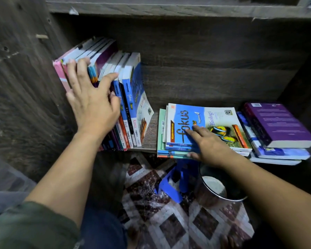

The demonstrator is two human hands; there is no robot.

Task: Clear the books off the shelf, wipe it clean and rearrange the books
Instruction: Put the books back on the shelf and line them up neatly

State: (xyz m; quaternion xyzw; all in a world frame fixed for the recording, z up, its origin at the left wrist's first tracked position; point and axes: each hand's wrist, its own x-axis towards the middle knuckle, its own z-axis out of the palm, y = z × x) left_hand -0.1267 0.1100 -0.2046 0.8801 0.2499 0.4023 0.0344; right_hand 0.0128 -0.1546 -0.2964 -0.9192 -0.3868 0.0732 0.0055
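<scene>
Left hand [92, 105] presses spread fingers against the upright books [131, 90] left of the fokus Biologi book [214, 119]. Right hand [208, 146] rests on that book, fingers together and flat.

A row of upright books [131, 97], leaning left against the side wall of a dark wooden shelf [152, 133], is pressed at the spines by the spread left hand [92, 103]. The right hand [209, 144] is laid flat on a blue "fokus Biologi" textbook [210, 121] topping a flat stack [162, 141], thumb against the stack's front edge. A purple book [276, 121] is seen on a second pile just beside it. Below, a blue plastic stool [171, 187] and a metal bucket [217, 191] are set on patterned flooring [169, 221].
</scene>
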